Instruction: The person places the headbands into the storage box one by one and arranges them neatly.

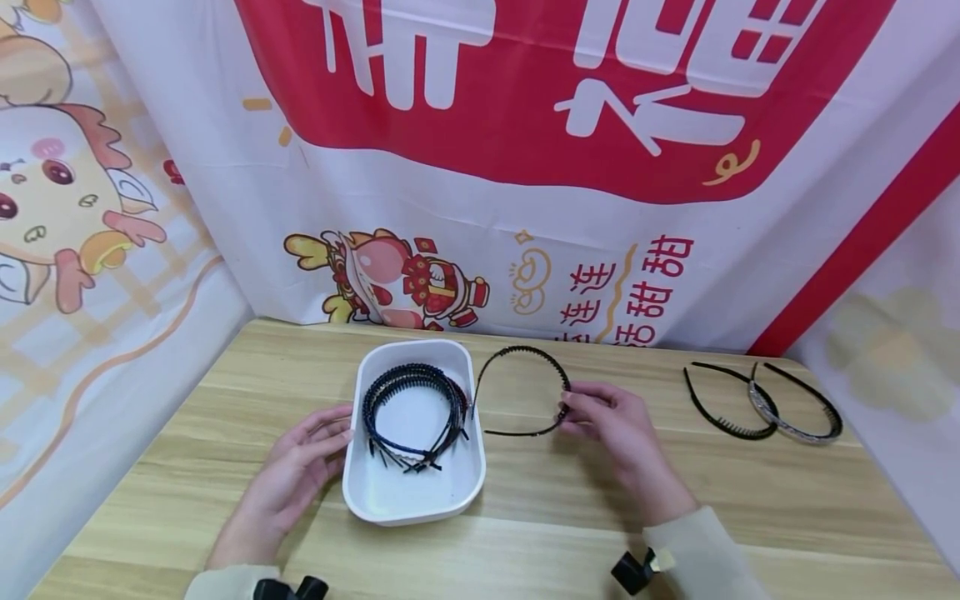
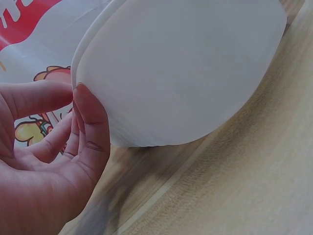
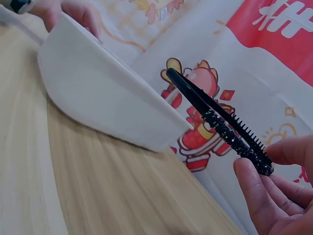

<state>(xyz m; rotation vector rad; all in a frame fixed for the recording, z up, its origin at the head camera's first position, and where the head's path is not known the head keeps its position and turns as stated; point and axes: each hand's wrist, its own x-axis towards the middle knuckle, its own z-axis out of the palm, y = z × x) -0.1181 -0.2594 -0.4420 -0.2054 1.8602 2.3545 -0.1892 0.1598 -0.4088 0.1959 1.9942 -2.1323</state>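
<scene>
My right hand (image 1: 611,417) pinches a thin black headband (image 1: 564,367) between thumb and fingers. In the right wrist view, the headband (image 3: 227,134) shows glittery black decoration outside and small teeth inside; its free ends point towards the box. Just left of it, a white plastic box (image 1: 414,500) stands on the table. Inside the box lies a bunch of dark toothed headbands (image 1: 412,375), overlapping in a ring. My left hand (image 1: 300,462) is at the box's left side, its loosely bent fingertips touching the rim. The left wrist view shows those fingertips (image 2: 90,110) against the white wall.
Two more headbands (image 1: 731,429) lie overlapping at the right of the wooden table (image 1: 555,550), one black, the other with a silvery band (image 1: 787,429). A printed cloth (image 1: 525,167) with red and white patterns hangs behind the table and along its sides.
</scene>
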